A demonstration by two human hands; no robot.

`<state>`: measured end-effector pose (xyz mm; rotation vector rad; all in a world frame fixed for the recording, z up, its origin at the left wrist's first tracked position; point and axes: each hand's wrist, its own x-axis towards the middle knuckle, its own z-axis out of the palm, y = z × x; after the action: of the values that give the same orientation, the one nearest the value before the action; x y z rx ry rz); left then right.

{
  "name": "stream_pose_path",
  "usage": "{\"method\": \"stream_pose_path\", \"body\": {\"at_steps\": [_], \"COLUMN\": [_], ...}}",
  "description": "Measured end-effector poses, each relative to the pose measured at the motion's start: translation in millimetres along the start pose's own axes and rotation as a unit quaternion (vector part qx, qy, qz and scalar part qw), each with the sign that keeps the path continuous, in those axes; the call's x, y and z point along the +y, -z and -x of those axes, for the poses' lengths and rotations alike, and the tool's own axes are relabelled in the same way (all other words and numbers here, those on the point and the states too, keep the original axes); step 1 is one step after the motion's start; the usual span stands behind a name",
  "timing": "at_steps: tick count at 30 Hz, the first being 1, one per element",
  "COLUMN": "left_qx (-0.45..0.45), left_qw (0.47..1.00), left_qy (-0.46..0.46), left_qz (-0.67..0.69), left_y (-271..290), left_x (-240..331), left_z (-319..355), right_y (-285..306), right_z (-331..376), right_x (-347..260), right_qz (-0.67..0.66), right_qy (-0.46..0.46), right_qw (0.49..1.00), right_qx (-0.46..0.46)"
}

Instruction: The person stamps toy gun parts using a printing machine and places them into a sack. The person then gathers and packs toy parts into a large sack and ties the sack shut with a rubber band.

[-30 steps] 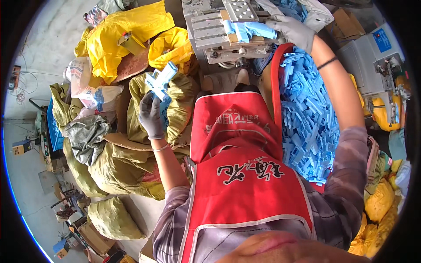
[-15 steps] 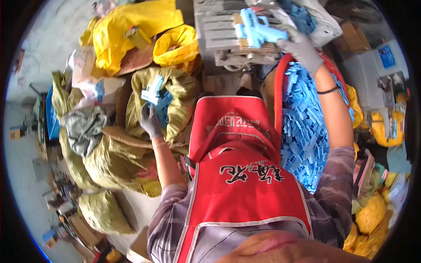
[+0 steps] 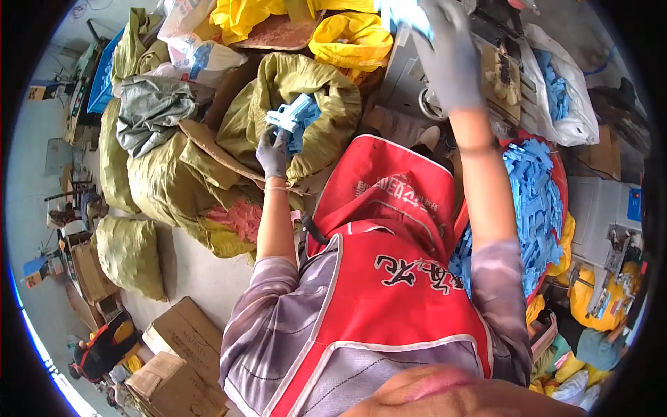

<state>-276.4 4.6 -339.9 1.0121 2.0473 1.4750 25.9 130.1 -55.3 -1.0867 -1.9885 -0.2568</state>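
Looks like smooth, hard plastic on the toy pistol [image 3: 293,111], matt cloth on the left glove [image 3: 272,156]. Shows crinkled, faintly glossy plastic on the open olive sack [image 3: 335,97], dull cardboard in the box [image 3: 186,358].

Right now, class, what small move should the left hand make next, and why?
Probably the left hand should let go of the blue toy gun, because it holds the toy at the open mouth of the green sack, where other blue pieces already lie.
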Motion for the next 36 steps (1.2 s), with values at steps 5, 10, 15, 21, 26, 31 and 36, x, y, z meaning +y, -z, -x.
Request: {"method": "stream_pose_path", "body": {"at_steps": [5, 10, 15, 21, 26, 31, 36], "left_qx": [-0.001, 0.015, -0.037, -0.091, -0.115, -0.136, -0.099], "left_qw": [1.0, 0.995, 0.978, 0.992, 0.989, 0.96, 0.961], "left_qy": [0.009, 0.0, -0.12, -0.04, -0.057, -0.163, -0.051], "left_qz": [-0.026, -0.094, -0.168, -0.083, -0.073, -0.183, -0.254], "left_y": [-7.0, -21.6, -43.7, -31.8, 7.1, 44.2, 95.0], "left_x": [-8.3, -6.2, -35.6, -23.8, -29.9, 2.4, -42.9], "left_z": [-4.4, -5.9, -13.0, 9.4, 51.3, 111.8, 196.3], "right_y": [3.3, 41.0, 73.4, 98.4, 91.3, 70.8, 51.1], "right_z": [-19.6, 83.3, 198.0, 290.0, 296.9, 304.2, 296.9], "right_x": [-8.1, 0.9, 1.6, 0.1, -6.4, -4.7, 5.5], "right_qz": [-0.044, -0.114, -0.199, -0.149, -0.165, -0.228, -0.227], "right_qy": [0.043, -0.048, -0.157, -0.264, -0.232, -0.194, -0.11], "right_qw": [0.998, 0.98, 0.887, 0.872, 0.884, 0.871, 0.844], "right_qx": [-0.009, -0.156, -0.386, -0.384, -0.372, -0.39, -0.473]}}
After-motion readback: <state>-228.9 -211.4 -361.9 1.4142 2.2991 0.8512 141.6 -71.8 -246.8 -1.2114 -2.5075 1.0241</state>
